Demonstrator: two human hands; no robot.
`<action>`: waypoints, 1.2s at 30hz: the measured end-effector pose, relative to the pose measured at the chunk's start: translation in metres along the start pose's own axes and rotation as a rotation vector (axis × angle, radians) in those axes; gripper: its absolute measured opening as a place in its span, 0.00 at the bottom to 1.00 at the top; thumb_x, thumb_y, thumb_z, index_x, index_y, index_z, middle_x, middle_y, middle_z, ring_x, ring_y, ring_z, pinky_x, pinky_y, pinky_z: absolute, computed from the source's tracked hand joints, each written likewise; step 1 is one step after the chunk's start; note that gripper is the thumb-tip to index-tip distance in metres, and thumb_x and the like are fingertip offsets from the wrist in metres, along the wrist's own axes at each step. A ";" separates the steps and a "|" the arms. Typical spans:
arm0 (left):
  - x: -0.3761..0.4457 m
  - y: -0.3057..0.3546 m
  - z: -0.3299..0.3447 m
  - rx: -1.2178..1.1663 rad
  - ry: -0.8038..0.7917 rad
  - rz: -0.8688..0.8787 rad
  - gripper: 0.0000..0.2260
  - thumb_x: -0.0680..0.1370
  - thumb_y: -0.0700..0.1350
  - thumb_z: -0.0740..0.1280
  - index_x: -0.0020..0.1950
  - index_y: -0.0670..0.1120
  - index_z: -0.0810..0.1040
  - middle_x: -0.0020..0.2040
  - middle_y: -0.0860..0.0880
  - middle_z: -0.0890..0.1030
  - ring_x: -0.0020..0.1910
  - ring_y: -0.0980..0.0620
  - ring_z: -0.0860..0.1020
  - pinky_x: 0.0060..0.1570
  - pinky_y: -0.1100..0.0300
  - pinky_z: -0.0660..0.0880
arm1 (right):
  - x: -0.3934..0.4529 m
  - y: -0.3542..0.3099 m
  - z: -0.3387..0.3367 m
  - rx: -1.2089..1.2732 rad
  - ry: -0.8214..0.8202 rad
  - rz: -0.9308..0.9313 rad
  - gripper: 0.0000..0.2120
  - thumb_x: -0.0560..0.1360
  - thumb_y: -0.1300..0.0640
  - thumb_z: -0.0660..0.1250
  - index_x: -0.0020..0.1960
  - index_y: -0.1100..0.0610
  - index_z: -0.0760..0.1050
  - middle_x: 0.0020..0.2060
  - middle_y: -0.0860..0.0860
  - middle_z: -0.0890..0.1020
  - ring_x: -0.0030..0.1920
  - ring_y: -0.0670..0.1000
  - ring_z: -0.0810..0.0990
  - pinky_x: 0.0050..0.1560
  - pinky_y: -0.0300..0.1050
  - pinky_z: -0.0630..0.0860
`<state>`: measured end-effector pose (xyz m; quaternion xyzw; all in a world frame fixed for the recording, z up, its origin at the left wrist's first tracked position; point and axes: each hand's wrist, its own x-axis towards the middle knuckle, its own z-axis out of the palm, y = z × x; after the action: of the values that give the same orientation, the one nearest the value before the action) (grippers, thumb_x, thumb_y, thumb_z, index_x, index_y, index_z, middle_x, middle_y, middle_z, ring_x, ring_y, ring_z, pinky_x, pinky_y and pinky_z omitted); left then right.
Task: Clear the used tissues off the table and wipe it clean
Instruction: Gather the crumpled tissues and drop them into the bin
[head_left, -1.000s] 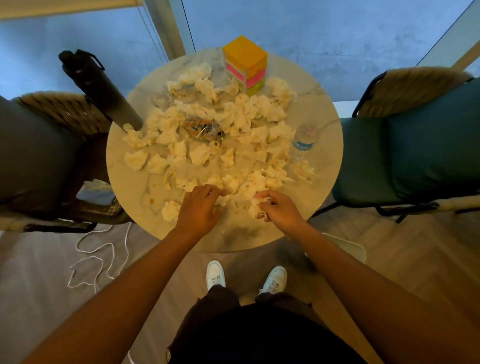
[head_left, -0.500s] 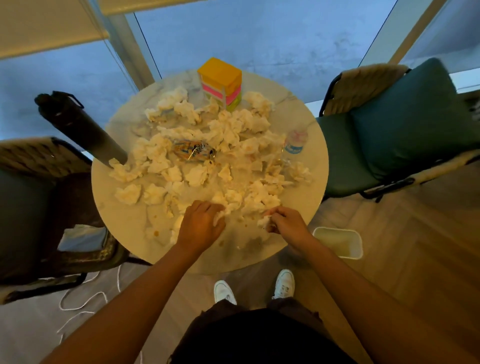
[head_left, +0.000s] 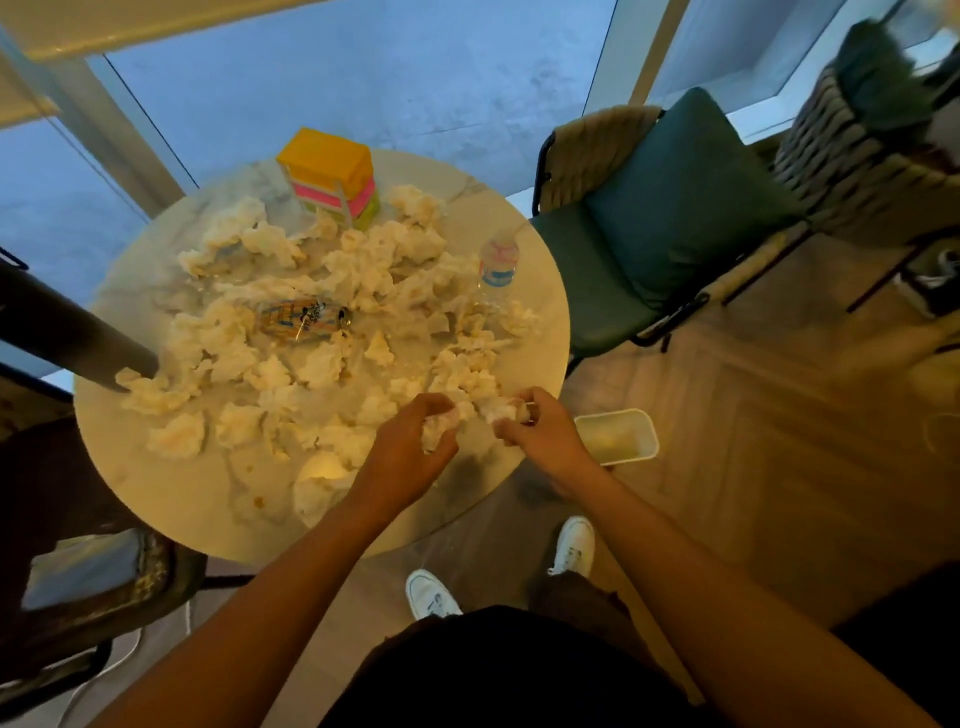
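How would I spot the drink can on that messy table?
Start at the round marble table strewn with crumpled tissues. Near its middle lies the can, tipped on its side. It is the only shiny, printed thing among the pale wads, unlike the upright clear bottle.

The round table (head_left: 156, 499) fills the left and middle of the frame. Crumpled tissues (head_left: 332, 364) lie spread over most of its top. A can (head_left: 304, 319) lies on its side among them, near the table's centre. A stack of boxes (head_left: 332, 176) stands at the far edge, toward the top of the frame. A water bottle (head_left: 498, 265) stands near the right edge of the table. A dark tube (head_left: 67, 332) reaches in from the left edge of the frame onto the table.

At the near right edge of the table, the left hand (head_left: 405, 447) and the right hand (head_left: 540, 431) each hold a tissue, side by side. Just right of the right hand, on the floor (head_left: 753, 441), stands a bin (head_left: 615, 436). A chair (head_left: 660, 223) stands right of the table, another chair (head_left: 78, 597) at the lower left.
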<state>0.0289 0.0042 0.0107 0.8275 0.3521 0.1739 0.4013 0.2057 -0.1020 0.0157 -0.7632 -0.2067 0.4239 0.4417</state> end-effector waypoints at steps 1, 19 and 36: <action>0.002 0.004 0.007 -0.001 -0.021 0.007 0.13 0.80 0.45 0.70 0.65 0.49 0.76 0.58 0.54 0.78 0.55 0.59 0.75 0.49 0.75 0.66 | -0.002 0.004 -0.007 0.017 0.016 0.005 0.13 0.75 0.62 0.74 0.55 0.53 0.74 0.48 0.55 0.83 0.43 0.47 0.83 0.44 0.43 0.83; 0.068 0.094 0.211 -0.055 -0.286 -0.103 0.14 0.83 0.46 0.64 0.68 0.56 0.73 0.65 0.54 0.73 0.57 0.64 0.73 0.60 0.71 0.68 | 0.045 0.106 -0.216 -0.116 0.178 0.173 0.10 0.79 0.60 0.67 0.57 0.50 0.81 0.52 0.50 0.81 0.50 0.51 0.80 0.50 0.49 0.82; 0.160 0.005 0.499 -0.139 -0.255 -0.625 0.15 0.75 0.47 0.76 0.61 0.52 0.78 0.51 0.59 0.78 0.46 0.68 0.77 0.43 0.73 0.75 | 0.249 0.332 -0.302 -0.130 0.219 0.480 0.09 0.77 0.55 0.73 0.53 0.51 0.74 0.47 0.47 0.81 0.43 0.46 0.78 0.34 0.39 0.69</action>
<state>0.4264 -0.1530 -0.2924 0.6652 0.5230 -0.0389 0.5316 0.5744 -0.2551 -0.3062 -0.8584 0.0023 0.4172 0.2985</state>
